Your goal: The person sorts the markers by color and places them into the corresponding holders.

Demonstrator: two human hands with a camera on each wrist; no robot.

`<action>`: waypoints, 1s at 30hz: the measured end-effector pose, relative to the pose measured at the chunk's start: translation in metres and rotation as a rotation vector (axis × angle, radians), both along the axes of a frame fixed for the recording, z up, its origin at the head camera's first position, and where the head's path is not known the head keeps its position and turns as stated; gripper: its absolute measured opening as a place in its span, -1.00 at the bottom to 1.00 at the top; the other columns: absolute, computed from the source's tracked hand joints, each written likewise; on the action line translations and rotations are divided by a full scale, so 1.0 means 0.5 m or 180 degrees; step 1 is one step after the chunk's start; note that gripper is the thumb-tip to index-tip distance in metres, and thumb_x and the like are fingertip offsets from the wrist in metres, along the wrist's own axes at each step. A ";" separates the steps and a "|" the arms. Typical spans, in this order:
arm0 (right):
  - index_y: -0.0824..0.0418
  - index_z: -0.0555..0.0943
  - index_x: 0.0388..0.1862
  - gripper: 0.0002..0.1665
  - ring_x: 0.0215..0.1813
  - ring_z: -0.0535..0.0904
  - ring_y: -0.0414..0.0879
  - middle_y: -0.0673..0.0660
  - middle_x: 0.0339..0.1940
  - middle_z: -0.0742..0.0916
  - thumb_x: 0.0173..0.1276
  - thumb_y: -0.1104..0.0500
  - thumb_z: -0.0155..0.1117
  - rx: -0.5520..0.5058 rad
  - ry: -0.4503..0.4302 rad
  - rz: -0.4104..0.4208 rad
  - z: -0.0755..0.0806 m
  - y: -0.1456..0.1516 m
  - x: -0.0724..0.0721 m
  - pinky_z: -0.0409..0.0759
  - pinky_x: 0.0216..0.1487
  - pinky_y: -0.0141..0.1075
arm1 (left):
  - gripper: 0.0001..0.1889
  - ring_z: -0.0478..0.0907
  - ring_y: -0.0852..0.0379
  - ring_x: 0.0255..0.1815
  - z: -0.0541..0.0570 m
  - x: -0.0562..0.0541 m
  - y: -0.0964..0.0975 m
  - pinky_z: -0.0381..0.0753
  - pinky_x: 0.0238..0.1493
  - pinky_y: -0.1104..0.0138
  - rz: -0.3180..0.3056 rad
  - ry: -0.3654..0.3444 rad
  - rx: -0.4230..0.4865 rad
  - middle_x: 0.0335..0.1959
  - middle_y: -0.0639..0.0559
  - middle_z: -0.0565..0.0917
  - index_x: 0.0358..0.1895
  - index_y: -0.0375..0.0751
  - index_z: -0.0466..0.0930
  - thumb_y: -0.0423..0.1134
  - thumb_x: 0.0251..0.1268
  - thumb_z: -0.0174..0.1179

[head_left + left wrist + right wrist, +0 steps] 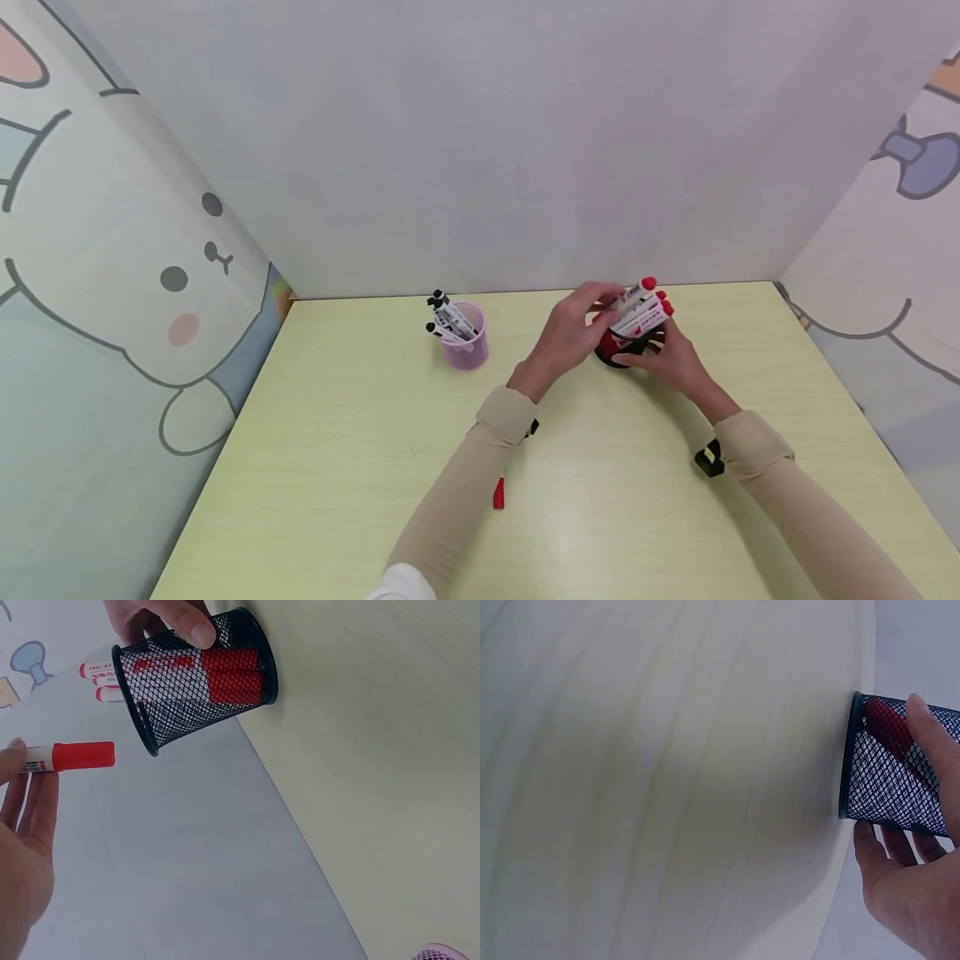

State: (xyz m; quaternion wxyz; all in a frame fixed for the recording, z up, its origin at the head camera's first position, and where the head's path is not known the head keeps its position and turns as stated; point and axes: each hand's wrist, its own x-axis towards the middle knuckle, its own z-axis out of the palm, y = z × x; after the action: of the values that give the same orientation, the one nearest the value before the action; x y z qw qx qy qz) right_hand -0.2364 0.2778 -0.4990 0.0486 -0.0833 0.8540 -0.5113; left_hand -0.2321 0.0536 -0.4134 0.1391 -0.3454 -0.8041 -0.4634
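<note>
The right hand grips the black mesh pen cup, which sits tilted on the yellow table and is half hidden by fingers. The left hand pinches a red marker above the cup's mouth; its far end is cut off by the fingers

Open room is left on the pale yellow wooden tabletop between the pink mesh pen cup and the black mesh pen holder. The near middle is interrupted only by a small red pen cap. Passage behind both cups is closed off by the grey back wall, and the sides are bounded by cartoon-printed panels.
</note>
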 end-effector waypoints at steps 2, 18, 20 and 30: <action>0.29 0.04 0.61 0.19 0.43 0.36 0.29 0.39 0.47 0.40 0.23 0.09 0.61 -0.0016 0.0016 0.0003 -0.002 0.001 -0.001 0.38 0.40 0.22 | -0.61 0.62 0.17 0.07 0.002 -0.004 0.004 0.54 0.11 0.58 -0.0012 -0.0025 0.0019 0.13 -0.12 0.63 0.25 -0.32 0.53 -0.41 0.41 0.29; 0.28 0.07 0.58 0.14 0.44 0.35 0.29 0.37 0.45 0.40 0.23 0.13 0.60 -0.0004 0.0023 -0.0004 -0.009 0.007 -0.003 0.37 0.41 0.23 | -0.58 0.59 0.19 0.12 -0.010 -0.031 0.047 0.56 0.12 0.55 -0.0039 -0.0559 0.0254 0.13 -0.12 0.62 0.30 -0.29 0.47 -0.47 0.43 0.24; 0.27 0.06 0.59 0.14 0.43 0.35 0.28 0.36 0.46 0.40 0.24 0.13 0.60 -0.0014 0.0044 0.0003 -0.010 0.007 -0.003 0.38 0.40 0.24 | -0.58 0.58 0.19 0.11 -0.018 -0.033 0.051 0.56 0.12 0.56 -0.0057 -0.0596 0.0199 0.12 -0.13 0.62 0.29 -0.30 0.47 -0.49 0.42 0.24; 0.29 0.09 0.56 0.12 0.41 0.39 0.27 0.36 0.42 0.44 0.24 0.09 0.60 0.0030 0.0109 -0.0005 -0.003 0.001 0.002 0.40 0.39 0.20 | -0.58 0.56 0.16 0.10 -0.041 -0.034 0.061 0.53 0.06 0.64 -0.0053 -0.0622 -0.0153 0.15 -0.14 0.56 0.32 -0.35 0.45 -0.45 0.45 0.23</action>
State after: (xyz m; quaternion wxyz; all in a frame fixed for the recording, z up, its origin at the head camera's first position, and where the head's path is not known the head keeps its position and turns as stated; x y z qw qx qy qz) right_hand -0.2354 0.2783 -0.5007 0.0339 -0.0912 0.8572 -0.5057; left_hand -0.2490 0.0838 -0.4338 0.0478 -0.3085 -0.8218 -0.4767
